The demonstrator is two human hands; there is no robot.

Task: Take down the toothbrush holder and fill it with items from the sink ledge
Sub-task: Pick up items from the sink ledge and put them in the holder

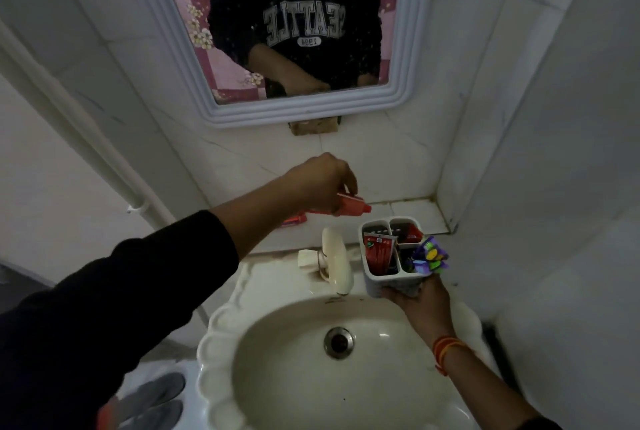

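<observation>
One red tube (341, 205), half hidden inside left hand (322, 180).

Item count, head view:

- Hands: two. Left hand (320, 180) at 12 o'clock from the drain; right hand (417, 298) at 2 o'clock from the drain.
- Toothbrush holder (388, 282): one, with three compartments visible.
- Red tubes: four. One red tube (346, 206) in the left hand, one on the ledge (408, 213) at 9 o'clock from that hand, two inside the holder.
- Purple-green packet bundle (431, 256): one; individual pieces cannot be counted.
- Tap (337, 261): one.
- Sink (311, 370): one, with one drain (338, 342).
- Mirror (194, 58): one.
- Wrist threads (446, 348): one band.
</observation>
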